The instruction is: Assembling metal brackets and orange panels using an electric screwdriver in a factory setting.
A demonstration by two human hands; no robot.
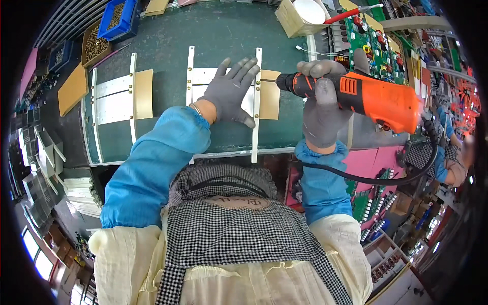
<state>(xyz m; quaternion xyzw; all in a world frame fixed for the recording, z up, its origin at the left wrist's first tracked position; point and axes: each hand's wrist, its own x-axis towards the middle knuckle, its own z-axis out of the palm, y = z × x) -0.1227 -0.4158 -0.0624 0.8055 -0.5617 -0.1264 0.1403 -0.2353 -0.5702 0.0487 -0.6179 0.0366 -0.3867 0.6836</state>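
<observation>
The grey-gloved right hand [321, 104] grips an orange-and-black electric screwdriver [356, 92] lying horizontally, its bit pointing left into the white metal rail [257, 101] of a pale frame on the green mat [223, 30]; the grey-gloved left hand [230, 91] presses flat, fingers spread, on the frame

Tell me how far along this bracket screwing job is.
Done, it seems: a like metal frame lies aside at left with brass screws along its rails. In hand: the left hand presses the second frame flat while the right hand aims the orange power screwdriver at its right rail. What remains there I cannot tell.
</observation>
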